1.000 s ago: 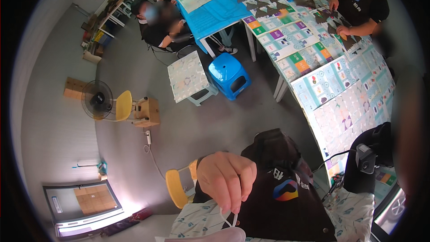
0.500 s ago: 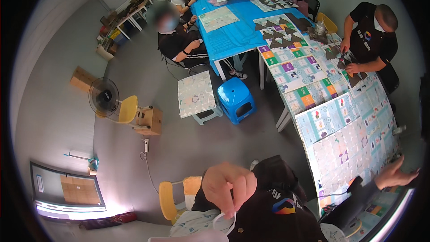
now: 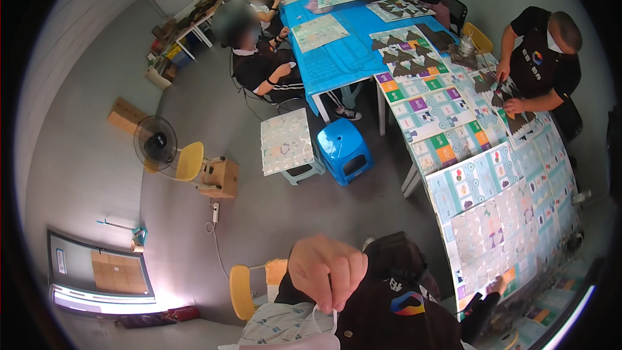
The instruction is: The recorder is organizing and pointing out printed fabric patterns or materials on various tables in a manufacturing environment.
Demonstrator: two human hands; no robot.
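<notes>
Quick count: one blue plastic stool (image 3: 343, 150), one standing fan (image 3: 155, 143), three yellow chairs (image 3: 188, 161) that I can make out, one small wooden box (image 3: 219, 177) beside the fan, one hand (image 3: 327, 271) pinching one white face mask (image 3: 291, 342), and about five other people (image 3: 541, 65) around the tables (image 3: 337, 58).

long table (image 3: 414, 185) | printed colourful sheets (image 3: 453, 149) | blue table (image 3: 337, 58) | patterned sheets (image 3: 317, 31)

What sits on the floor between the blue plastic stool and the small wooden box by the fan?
In the head view, a low stool topped with a patterned sheet stands between the blue stool and wooden box.
</notes>
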